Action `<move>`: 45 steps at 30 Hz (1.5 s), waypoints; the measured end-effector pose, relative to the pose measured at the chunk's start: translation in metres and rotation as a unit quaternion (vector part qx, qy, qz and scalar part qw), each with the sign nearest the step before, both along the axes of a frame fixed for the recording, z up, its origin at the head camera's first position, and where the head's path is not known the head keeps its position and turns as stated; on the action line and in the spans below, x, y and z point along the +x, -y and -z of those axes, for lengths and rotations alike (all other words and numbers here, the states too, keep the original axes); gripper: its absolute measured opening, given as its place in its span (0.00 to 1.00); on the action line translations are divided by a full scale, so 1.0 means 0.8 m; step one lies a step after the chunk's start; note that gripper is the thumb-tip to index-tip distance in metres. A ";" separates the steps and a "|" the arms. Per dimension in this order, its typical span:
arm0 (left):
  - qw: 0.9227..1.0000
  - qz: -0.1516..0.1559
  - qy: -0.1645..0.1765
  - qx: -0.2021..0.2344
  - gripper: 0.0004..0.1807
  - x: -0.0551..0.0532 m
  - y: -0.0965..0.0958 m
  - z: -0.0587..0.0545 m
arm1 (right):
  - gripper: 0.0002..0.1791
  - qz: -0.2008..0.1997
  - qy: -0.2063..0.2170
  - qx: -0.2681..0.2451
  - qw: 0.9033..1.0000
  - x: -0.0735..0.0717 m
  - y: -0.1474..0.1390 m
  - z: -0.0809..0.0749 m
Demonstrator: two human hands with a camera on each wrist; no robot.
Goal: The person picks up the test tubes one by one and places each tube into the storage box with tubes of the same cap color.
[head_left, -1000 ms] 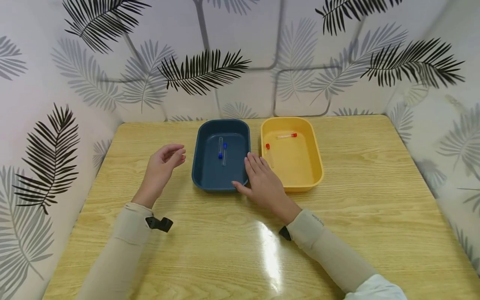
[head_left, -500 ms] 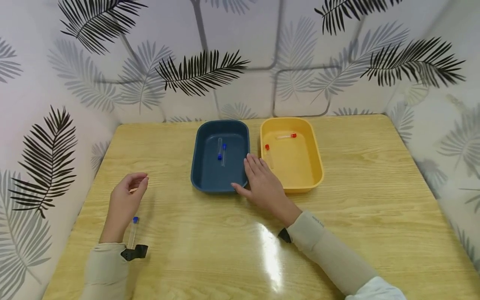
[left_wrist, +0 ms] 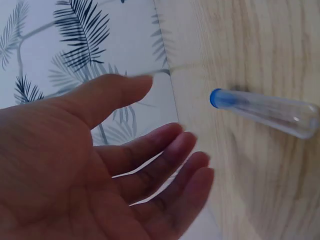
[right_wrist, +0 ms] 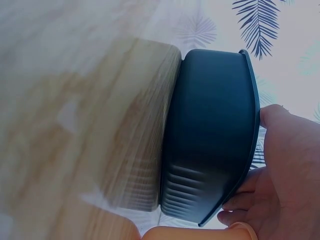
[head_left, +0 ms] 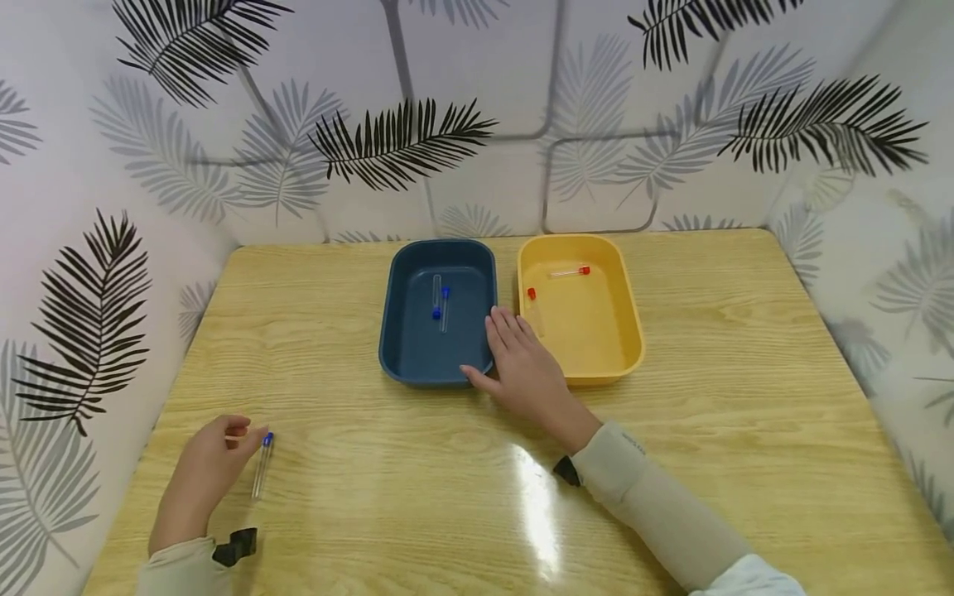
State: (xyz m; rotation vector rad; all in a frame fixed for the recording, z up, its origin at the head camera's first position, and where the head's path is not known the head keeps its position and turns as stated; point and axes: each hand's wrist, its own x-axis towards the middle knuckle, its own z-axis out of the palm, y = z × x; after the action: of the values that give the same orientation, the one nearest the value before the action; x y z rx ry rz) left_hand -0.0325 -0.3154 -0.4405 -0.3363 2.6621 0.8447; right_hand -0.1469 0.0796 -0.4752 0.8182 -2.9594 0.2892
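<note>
My left hand (head_left: 204, 472) is low over the left of the table, fingers loosely bent, thumb apart from them. Right beside its thumb tip lies a clear test tube with a blue cap (head_left: 262, 468), the cap pointing away from me. In the left wrist view a gap shows between the fingertips and this test tube (left_wrist: 265, 112). My right hand (head_left: 527, 372) rests at the near right corner of a dark blue tray (head_left: 425, 382), fingers stretched along its right rim. The right wrist view shows the thumb touching the blue tray's rim (right_wrist: 252, 100).
Two blue-capped test tubes (head_left: 445, 310) lie inside the blue tray. Close to its right stands a yellow tray (head_left: 632, 331) holding two red-capped test tubes (head_left: 572, 271). A patterned wall (head_left: 477, 194) rises behind the wooden table (head_left: 402, 513).
My left hand has moved from beside the blue tray toward me and left, down to the loose blue-capped test tube, which came into view. The right hand has stayed put.
</note>
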 end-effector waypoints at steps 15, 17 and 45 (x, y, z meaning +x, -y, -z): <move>0.998 -0.021 0.057 0.027 0.37 0.013 0.014 0.026 | 0.48 0.000 -0.008 0.000 1.000 0.001 -0.001 -0.001; 0.998 -0.025 0.049 0.025 0.34 0.014 0.014 0.028 | 0.48 0.000 -0.005 0.002 1.000 0.001 -0.001 -0.001; 0.998 -0.058 0.024 0.011 0.19 0.012 0.005 0.034 | 0.48 0.005 -0.007 0.001 1.000 0.001 0.000 0.000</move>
State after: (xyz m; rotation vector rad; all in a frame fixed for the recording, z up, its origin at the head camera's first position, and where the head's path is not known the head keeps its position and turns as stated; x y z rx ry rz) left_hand -0.0229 -0.3190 -0.4675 -0.5027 2.6074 0.8871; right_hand -0.1463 0.0797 -0.4749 0.8028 -2.9501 0.2791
